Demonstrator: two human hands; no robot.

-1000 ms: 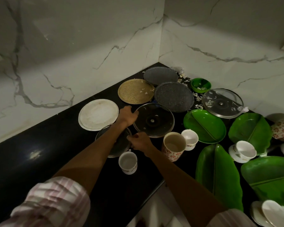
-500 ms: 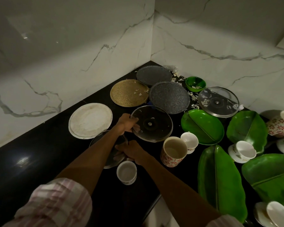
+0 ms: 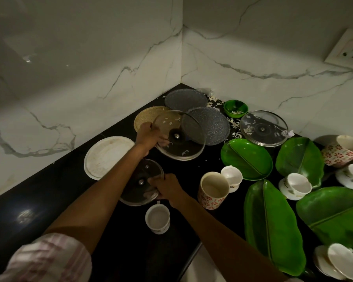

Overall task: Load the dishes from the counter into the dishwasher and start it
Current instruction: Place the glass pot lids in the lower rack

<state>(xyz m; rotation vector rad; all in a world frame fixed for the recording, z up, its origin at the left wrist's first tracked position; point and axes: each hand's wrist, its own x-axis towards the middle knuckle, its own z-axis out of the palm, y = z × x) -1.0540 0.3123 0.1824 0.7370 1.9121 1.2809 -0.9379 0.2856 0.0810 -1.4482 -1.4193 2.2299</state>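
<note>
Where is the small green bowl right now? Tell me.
In the head view the small green bowl sits far back on the black counter, near the right-hand wall, between a speckled grey plate and a glass lid.

Single head-worn wide-angle view, looked forward and steeply down from above onto black worktop point(image 3: 49, 192). Faced marble wall corner point(image 3: 181, 58) at 12 o'clock. Close range: both forearms entered from 6 o'clock. No second view.

- Left grip point(image 3: 149, 138) blurred; its fingers unreadable behind the raised glass lid point(image 3: 179, 137).
- Cup and saucer point(image 3: 338, 263) at the bench's near right edge cut off.
</note>
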